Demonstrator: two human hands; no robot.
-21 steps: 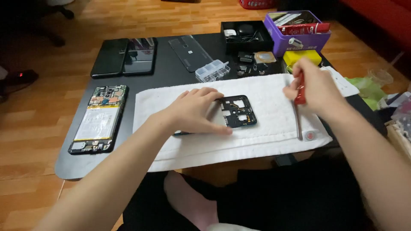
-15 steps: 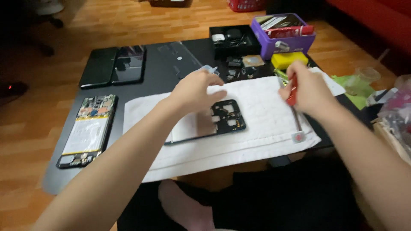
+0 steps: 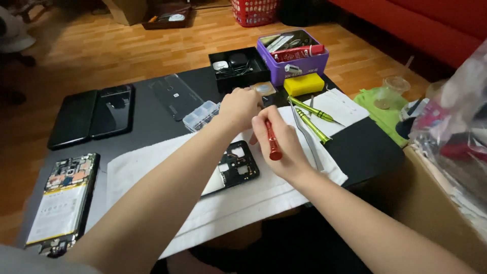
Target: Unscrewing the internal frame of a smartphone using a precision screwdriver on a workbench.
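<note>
Two hands over a phone frame

Right hand grips a red screwdriver. Left hand, fingers curled, hovers near a clear box; whether it holds anything cannot be told. Black frame lies on the white towel, just below.

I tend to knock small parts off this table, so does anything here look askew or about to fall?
Nothing spilled or visibly broken. Two things stand out: the opened phone with its battery exposed lies right at the table's near left corner, and the white towel sits askew, its front edge hanging over the table edge.
</note>
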